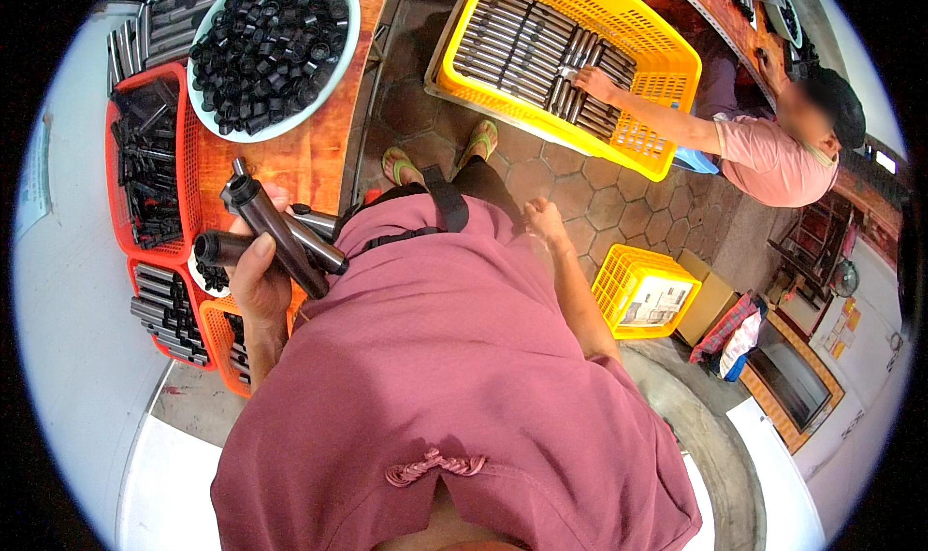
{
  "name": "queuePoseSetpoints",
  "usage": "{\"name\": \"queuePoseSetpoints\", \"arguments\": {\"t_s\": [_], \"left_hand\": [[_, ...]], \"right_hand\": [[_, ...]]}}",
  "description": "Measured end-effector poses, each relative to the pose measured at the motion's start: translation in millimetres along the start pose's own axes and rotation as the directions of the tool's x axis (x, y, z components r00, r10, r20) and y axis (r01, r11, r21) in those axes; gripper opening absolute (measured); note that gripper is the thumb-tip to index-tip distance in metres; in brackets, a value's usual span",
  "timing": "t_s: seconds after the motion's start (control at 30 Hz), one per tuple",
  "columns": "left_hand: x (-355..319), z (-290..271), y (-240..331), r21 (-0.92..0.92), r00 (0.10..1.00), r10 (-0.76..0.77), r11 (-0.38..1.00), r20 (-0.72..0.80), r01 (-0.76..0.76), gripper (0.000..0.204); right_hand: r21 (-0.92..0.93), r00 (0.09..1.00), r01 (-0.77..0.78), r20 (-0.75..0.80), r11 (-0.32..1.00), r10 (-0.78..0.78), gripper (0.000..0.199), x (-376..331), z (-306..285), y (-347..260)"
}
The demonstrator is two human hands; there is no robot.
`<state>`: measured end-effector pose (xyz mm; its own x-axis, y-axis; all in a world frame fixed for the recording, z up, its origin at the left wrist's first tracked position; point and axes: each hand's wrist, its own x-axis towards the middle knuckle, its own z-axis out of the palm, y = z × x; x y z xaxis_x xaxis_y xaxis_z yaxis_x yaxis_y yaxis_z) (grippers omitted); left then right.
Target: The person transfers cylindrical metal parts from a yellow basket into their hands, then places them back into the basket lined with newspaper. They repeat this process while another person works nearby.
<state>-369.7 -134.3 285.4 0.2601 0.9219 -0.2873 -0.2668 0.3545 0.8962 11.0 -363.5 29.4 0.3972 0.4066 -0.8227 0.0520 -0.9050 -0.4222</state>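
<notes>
My left hand point(256, 271) is closed around several dark, glossy tubes point(275, 232) with black end pieces. They point different ways, and one has a thin silvery rod sticking out of its end. The tubes are over the edge of the wooden table, close to my shirt. My right hand point(546, 222) hangs beside my hip, away from the table, with its fingers loosely apart and no object visible in it. Just beyond the tubes, a pale round basin point(196, 77) full of small black caps point(271, 53) stands on the table point(319, 164).
Red baskets point(184, 164) of black parts and metal tubes line the left side, beside an orange basket point(232, 382). Ahead, a co-worker point(773, 159) reaches into a large yellow crate point(667, 116) of tubes in rows. A smaller yellow crate point(619, 271) stands on the tiled floor.
</notes>
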Motion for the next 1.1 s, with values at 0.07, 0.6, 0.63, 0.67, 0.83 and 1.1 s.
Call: {"name": "queuePoseSetpoints", "arguments": {"t_s": [0.07,0.6,0.63,0.67,0.83,1.1], "left_hand": [[0,0,0,-0.003,1.000,0.001,1.000,-0.002,-0.001,0.042],[1,3,1,-0.009,0.999,-0.007,1.000,-0.035,0.007,0.047],[1,3,1,-0.005,0.999,-0.006,1.000,-0.043,0.006,0.047],[1,2,0,0.000,1.000,-0.005,1.000,-0.030,0.005,0.046],[2,-1,-1,0.012,1.000,-0.006,1.000,-0.001,0.006,0.044],[1,0,1,0.003,1.000,-0.012,1.000,0.003,0.012,0.043]], "right_hand": [[-0.011,1.000,0.002,0.000,1.000,-0.002,0.024,1,0,-1],[-0.061,1.000,0.011,-0.012,0.998,-0.012,0.026,7,0,3],[-0.094,1.000,0.006,-0.014,0.996,-0.007,0.030,6,0,1],[-0.082,1.000,0.001,-0.014,0.997,-0.002,0.030,4,0,-2],[-0.078,1.000,0.007,-0.015,0.997,-0.008,0.029,7,1,5],[-0.070,0.999,0.019,-0.028,0.997,-0.021,0.024,0,4,-3]]}}
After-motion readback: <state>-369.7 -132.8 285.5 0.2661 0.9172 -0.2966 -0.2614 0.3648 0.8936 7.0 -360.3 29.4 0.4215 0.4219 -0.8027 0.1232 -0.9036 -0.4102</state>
